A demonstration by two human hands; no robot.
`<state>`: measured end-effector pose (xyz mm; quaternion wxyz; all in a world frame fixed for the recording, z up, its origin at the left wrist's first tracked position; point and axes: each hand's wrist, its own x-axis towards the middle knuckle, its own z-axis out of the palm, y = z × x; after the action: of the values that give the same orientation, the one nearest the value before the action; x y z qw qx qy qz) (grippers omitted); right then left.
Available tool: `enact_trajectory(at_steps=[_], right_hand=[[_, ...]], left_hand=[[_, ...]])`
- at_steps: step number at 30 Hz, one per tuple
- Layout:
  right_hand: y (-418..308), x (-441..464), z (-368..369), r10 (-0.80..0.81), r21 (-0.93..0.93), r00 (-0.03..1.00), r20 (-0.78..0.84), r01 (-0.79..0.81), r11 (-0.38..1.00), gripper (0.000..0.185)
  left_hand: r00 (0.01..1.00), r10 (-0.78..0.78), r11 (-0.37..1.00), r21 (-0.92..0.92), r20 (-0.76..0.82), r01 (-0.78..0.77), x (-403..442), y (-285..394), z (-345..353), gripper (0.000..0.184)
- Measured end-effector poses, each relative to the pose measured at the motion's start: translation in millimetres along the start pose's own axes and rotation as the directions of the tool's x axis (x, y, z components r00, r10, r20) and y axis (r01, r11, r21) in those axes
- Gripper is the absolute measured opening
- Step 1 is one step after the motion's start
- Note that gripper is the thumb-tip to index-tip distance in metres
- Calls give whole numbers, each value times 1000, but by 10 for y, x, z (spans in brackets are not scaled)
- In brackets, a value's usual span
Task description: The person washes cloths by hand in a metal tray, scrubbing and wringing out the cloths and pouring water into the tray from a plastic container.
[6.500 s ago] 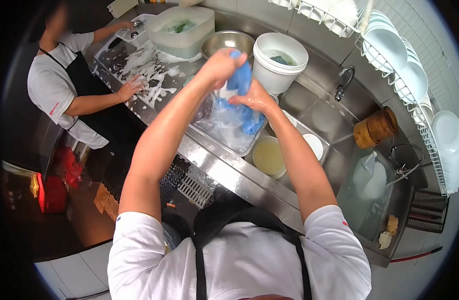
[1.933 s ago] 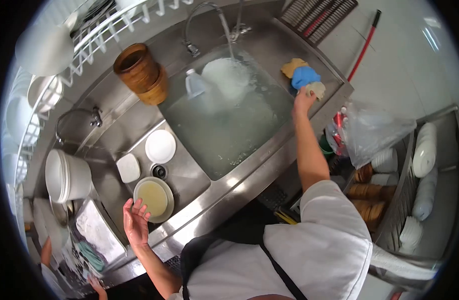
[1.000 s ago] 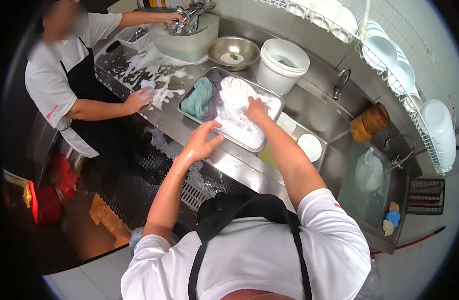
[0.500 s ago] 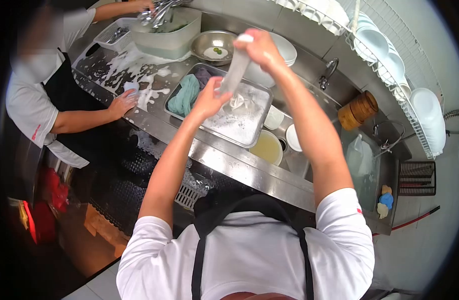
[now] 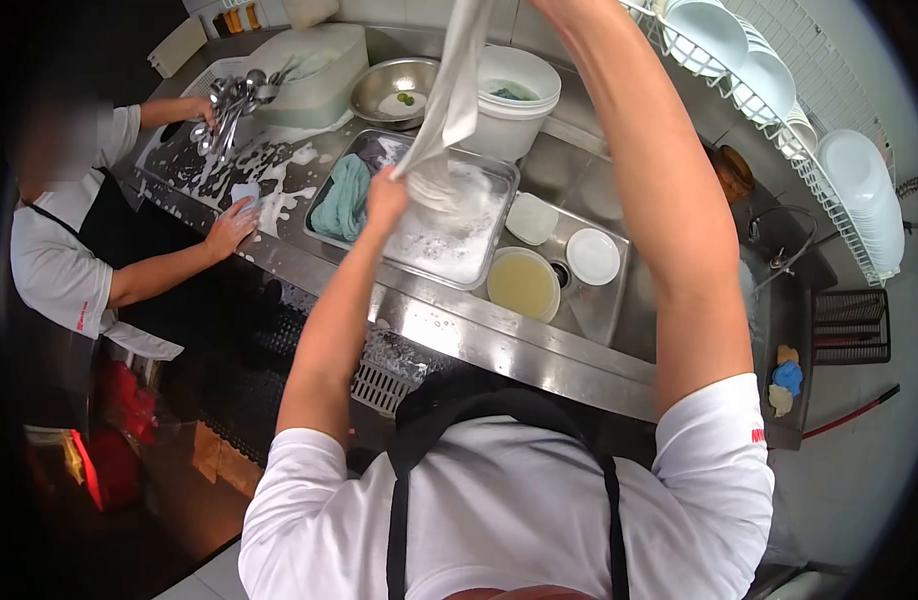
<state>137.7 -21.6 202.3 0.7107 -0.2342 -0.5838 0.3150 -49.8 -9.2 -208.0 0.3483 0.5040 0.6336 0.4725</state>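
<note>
Above steel counter, white cloth, tiled wall

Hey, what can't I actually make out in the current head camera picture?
All in the head view:
Right hand: beyond the top edge; only the right arm shows.
White cloth: its upper end is cut off by the same edge.
Wooden container: partly hidden behind the right arm.
White bucket: its contents are too indistinct to identify.
Red lettering on the right sleeve: too small to read.
</note>
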Motion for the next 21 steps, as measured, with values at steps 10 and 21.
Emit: enact_trajectory(at_steps=[10, 21], right_hand=[[1520, -954, -750, 355, -119, 927, -122, -369, 922, 27], [2601, -1753, -1068, 433, -488, 883, 182, -301, 819, 53]], left_hand=[[993, 118, 988, -98, 1, -117, -238, 1439, -682, 24], [994, -57, 693, 721, 96, -30, -552, 918, -621, 39]])
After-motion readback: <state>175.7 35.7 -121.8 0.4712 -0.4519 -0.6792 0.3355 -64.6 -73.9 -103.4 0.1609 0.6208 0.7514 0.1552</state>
